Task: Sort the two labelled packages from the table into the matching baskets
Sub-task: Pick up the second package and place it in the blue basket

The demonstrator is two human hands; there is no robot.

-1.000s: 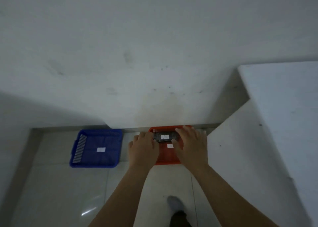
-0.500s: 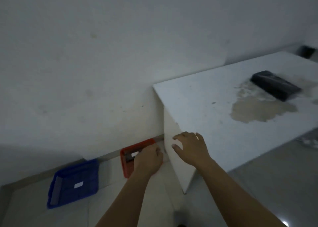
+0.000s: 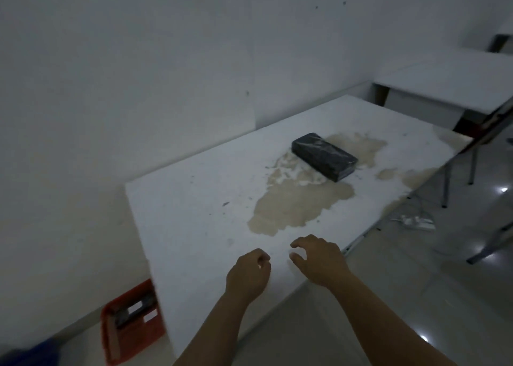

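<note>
A dark wrapped package (image 3: 324, 156) lies flat on the white table (image 3: 194, 213), towards its far side, on a patch of peeled surface. Over the table's near edge hover my left hand (image 3: 248, 275), fingers curled and holding nothing, and my right hand (image 3: 319, 260), fingers spread and empty. Both hands are well short of the package. On the floor at the lower left stands the red basket (image 3: 133, 335), with another dark package (image 3: 133, 308) bearing a white label inside it. A blurred corner of the blue basket (image 3: 33, 351) shows at the bottom left.
A white wall runs behind the table. A second white table (image 3: 444, 80) stands at the back right with a dark chair beyond. Metal table legs (image 3: 447, 185) and a white power strip (image 3: 416, 221) are on the glossy floor to the right.
The view has swung up and right from the baskets to the table. Both hands let go of the package in the red basket and now hover empty over the table's near edge.
</note>
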